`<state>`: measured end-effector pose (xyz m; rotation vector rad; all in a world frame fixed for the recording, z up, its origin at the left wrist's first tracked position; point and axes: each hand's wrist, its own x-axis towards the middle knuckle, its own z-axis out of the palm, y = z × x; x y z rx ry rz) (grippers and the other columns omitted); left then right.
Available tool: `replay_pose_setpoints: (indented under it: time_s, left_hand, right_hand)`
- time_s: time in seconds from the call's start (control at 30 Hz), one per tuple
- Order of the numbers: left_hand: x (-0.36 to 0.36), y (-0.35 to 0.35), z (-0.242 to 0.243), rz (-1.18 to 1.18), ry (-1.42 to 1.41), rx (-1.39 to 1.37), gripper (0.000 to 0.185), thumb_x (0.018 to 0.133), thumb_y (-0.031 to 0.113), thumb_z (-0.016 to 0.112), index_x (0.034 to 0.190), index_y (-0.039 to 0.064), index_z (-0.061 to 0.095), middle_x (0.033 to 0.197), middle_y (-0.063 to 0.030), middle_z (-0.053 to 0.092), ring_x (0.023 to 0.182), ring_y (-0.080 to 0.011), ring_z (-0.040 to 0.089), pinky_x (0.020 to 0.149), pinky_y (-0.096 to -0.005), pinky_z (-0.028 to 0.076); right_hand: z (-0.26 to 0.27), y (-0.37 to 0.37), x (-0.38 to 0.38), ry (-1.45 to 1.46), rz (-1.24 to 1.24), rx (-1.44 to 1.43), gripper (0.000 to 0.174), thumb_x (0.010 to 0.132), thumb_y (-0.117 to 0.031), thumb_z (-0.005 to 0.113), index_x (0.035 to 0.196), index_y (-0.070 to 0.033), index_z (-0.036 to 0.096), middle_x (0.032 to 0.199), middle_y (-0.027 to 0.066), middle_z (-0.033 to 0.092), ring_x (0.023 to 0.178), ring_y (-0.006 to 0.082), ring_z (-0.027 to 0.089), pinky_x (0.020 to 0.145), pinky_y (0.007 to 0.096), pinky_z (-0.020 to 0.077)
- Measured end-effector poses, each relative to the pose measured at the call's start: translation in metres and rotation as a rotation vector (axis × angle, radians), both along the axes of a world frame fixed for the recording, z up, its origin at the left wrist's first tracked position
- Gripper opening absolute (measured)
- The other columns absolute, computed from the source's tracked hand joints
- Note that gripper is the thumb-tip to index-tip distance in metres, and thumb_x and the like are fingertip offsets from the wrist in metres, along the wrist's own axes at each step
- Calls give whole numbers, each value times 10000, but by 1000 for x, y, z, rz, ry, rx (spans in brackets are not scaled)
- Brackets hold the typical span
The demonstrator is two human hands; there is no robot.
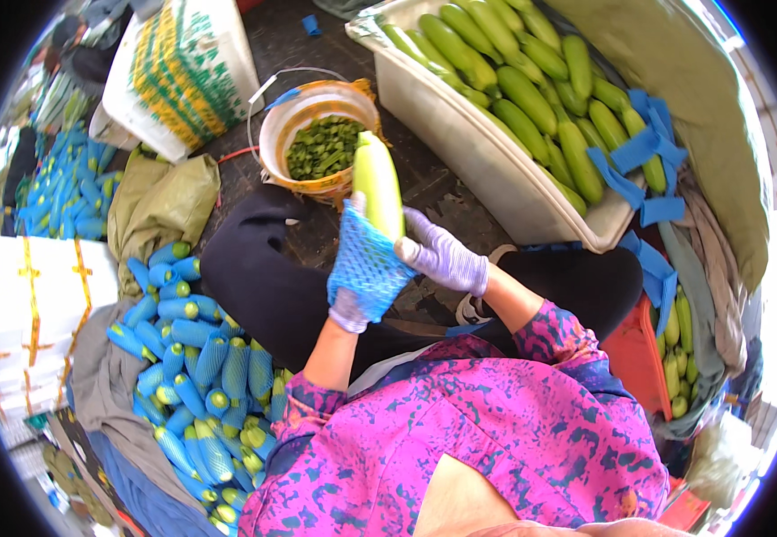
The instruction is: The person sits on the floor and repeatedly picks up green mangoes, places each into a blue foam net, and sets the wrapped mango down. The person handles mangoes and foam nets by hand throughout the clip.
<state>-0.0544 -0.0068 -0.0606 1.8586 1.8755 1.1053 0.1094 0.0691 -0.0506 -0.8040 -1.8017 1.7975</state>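
My left hand point(355, 295), in a pale purple knit glove, is inside a blue foam mesh sleeve point(369, 265) that covers most of it. Its fingertips, poking out of the sleeve, hold a light green zucchini point(378, 184) upright, stem end away from me. The zucchini's lower end is beside the sleeve's rim. My right hand point(445, 255), gloved alike, is at that lower end with thumb and fingers apart; whether it touches the zucchini or the sleeve is unclear. Just beyond stands a bucket point(274, 144) of cut green stem pieces point(324, 148).
A pale plastic tub point(455, 134) of bare zucchini point(526, 101) stands at upper right, flat blue sleeves point(643, 151) on its corner. Sleeved zucchini point(194, 362) lie piled at my left. A red crate point(636, 356) is at right, white boxes point(46, 322) at far left. People point(83, 47) are at upper left.
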Motion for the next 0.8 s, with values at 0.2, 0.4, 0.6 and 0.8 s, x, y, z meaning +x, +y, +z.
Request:
replay_pose_setpoints:
  time_s: [0.2, 0.4, 0.6, 0.8]
  left_hand:
    - [16, -29, 23, -109, -480, -4, 718, 846, 218, 710, 1422, -54, 378, 1368, -269, 462, 1279, -423, 483, 1124, -479, 385]
    - [-43, -93, 34, -122, -2071, -250, 620, 745, 114, 609, 1344, -11, 510, 1329, -164, 592, 1155, -307, 619, 1014, -525, 498]
    - [-116, -161, 59, 749, -1535, 695, 573, 968, 302, 547, 1438, 28, 369, 1440, -157, 383, 1311, -300, 345, 1095, -458, 304]
    - [-48, -87, 39, 368, -1555, 355, 371, 935, 70, 598, 1302, 42, 552, 916, -147, 626, 687, -158, 597, 570, -255, 517]
  right_hand:
    - [70, 2, -1, -272, -167, 466, 218, 924, -220, 695, 975, -12, 659, 756, 137, 636, 661, 154, 613, 654, 339, 526]
    - [45, 68, 19, -15, -42, 479, 465, 882, -382, 751, 1202, -67, 631, 988, 102, 673, 917, 180, 637, 846, 371, 529]
    - [32, 173, 180, -1075, -756, 944, 399, 790, -275, 737, 1115, -63, 643, 1107, 207, 653, 998, 382, 652, 854, 459, 542]
    - [7, 227, 243, -1301, -740, 448, 220, 842, -193, 677, 995, -44, 732, 1058, 212, 711, 905, 357, 708, 787, 436, 559]
